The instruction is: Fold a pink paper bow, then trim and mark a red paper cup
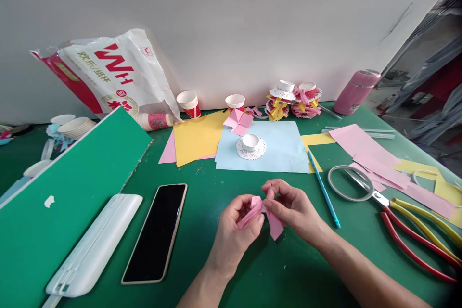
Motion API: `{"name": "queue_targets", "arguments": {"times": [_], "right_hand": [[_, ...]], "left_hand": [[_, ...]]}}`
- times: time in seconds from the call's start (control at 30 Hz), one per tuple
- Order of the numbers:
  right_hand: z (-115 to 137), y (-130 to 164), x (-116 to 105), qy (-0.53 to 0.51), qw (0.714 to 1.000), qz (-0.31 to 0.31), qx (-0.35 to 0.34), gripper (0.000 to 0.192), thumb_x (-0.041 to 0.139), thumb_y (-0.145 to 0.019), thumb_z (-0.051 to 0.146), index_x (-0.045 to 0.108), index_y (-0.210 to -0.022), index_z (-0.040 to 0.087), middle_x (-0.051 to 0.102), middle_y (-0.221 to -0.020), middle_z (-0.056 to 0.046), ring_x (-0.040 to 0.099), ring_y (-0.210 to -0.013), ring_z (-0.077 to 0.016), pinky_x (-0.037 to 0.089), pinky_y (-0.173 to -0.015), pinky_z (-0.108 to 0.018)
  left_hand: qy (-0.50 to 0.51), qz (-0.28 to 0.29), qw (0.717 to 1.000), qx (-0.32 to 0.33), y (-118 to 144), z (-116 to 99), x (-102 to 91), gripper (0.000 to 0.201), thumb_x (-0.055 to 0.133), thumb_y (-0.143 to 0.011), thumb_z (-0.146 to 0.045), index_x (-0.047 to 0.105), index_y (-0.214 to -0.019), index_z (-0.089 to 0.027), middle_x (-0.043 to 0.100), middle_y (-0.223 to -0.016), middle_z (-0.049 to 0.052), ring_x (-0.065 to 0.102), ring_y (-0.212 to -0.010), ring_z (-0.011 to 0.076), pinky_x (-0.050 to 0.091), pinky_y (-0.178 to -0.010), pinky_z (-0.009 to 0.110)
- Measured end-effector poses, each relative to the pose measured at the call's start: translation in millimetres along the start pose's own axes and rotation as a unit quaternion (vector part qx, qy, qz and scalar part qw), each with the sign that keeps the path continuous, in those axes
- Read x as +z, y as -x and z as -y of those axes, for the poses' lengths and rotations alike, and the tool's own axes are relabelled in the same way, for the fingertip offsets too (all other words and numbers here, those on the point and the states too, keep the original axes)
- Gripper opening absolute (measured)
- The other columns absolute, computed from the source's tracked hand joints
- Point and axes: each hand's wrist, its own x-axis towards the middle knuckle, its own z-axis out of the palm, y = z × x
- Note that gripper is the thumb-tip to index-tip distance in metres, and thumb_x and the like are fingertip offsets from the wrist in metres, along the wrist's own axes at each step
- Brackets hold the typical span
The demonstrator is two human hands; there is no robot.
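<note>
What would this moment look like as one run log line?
left hand: shut on pink paper piece | right hand: pinching same piece | surface: green table | nearby: phone, blue pencil

Left hand (241, 224), right hand (288, 204): bare, no rings, no watch; forearms unsleeved.

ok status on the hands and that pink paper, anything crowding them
Left hand and right hand both pinching the folded pink paper above the green table. Phone lies left, blue pencil right; neither touching.
</note>
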Motion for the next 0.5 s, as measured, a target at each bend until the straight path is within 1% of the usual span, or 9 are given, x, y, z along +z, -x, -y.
{"name": "queue_targets", "arguments": {"times": [0.07, 0.1, 0.17, 0.27, 0.33, 0.43, 0.5], "right_hand": [[-1.3, -0.5, 0.6, -0.098, 0.994, -0.02, 0.04, 0.018, 0.066, -0.076, 0.03, 0.057, -0.067, 0.016, 0.054, -0.091, -0.003, 0.051, -0.073, -0.0129, 0.04, -0.059, -0.023], [-1.9, -0.6, 1.6, -0.141, 0.988, -0.032, 0.054, 0.02, 0.067, -0.075, 0.031, 0.057, -0.067, 0.016, 0.053, -0.09, -0.002, 0.049, -0.069, -0.0112, 0.039, -0.059, -0.022], [-3.3, -0.4, 5.6, -0.204, 0.975, -0.054, 0.072, 0.02, 0.069, -0.074, 0.031, 0.058, -0.068, 0.016, 0.054, -0.086, -0.001, 0.048, -0.069, -0.0103, 0.039, -0.061, -0.021], [-6.2, 1.4, 15.5, -0.247, 0.962, -0.075, 0.086, 0.02, 0.071, -0.073, 0.032, 0.059, -0.07, 0.016, 0.055, -0.083, 0.0, 0.048, -0.072, -0.011, 0.039, -0.064, -0.021], [-7.4, 3.1, 22.4, -0.253, 0.961, -0.08, 0.081, 0.019, 0.071, -0.073, 0.032, 0.06, -0.07, 0.017, 0.055, -0.082, 0.0, 0.048, -0.073, -0.0112, 0.04, -0.066, -0.021], [-5.5, 4.9, 29.3, -0.236, 0.968, -0.072, 0.055, 0.019, 0.072, -0.072, 0.03, 0.06, -0.068, 0.017, 0.055, -0.079, 0.001, 0.048, -0.074, -0.0112, 0.04, -0.07, -0.022], [-2.8, 5.3, 31.0, -0.216, 0.973, -0.064, 0.039, 0.019, 0.072, -0.072, 0.029, 0.059, -0.066, 0.017, 0.054, -0.075, 0.001, 0.048, -0.074, -0.0115, 0.04, -0.071, -0.022]], "left_hand": [[0.062, 0.007, 0.998, -0.01, -0.8, 0.4, -1.8, 0.033, 0.071, -0.068, -0.028, 0.062, -0.097, -0.016, 0.062, -0.093, 0.005, 0.053, -0.082, 0.0155, 0.042, -0.074, 0.026], [0.088, 0.014, 0.996, -0.012, -1.6, 1.5, -2.5, 0.036, 0.071, -0.068, -0.028, 0.061, -0.1, -0.016, 0.063, -0.097, 0.006, 0.054, -0.087, 0.0172, 0.042, -0.079, 0.028], [0.123, 0.034, 0.992, -0.013, -3.2, 5.2, -2.9, 0.036, 0.07, -0.07, -0.026, 0.062, -0.103, -0.016, 0.064, -0.101, 0.008, 0.054, -0.092, 0.0192, 0.041, -0.084, 0.031], [0.156, 0.057, 0.986, -0.01, -4.6, 12.1, -0.7, 0.03, 0.066, -0.075, -0.024, 0.065, -0.104, -0.016, 0.065, -0.101, 0.008, 0.054, -0.1, 0.0207, 0.039, -0.089, 0.033], [0.167, 0.038, 0.985, -0.01, -4.5, 16.1, 1.1, 0.026, 0.064, -0.077, -0.023, 0.067, -0.102, -0.016, 0.068, -0.098, 0.008, 0.056, -0.099, 0.0205, 0.039, -0.09, 0.033], [0.159, -0.023, 0.987, -0.001, -3.9, 19.6, 1.7, 0.019, 0.065, -0.076, -0.024, 0.071, -0.092, -0.016, 0.07, -0.09, 0.007, 0.059, -0.093, 0.0196, 0.042, -0.087, 0.032], [0.15, -0.053, 0.987, 0.009, -3.6, 20.2, 0.6, 0.018, 0.067, -0.074, -0.025, 0.072, -0.089, -0.017, 0.071, -0.091, 0.007, 0.059, -0.094, 0.0198, 0.043, -0.086, 0.031]]}}
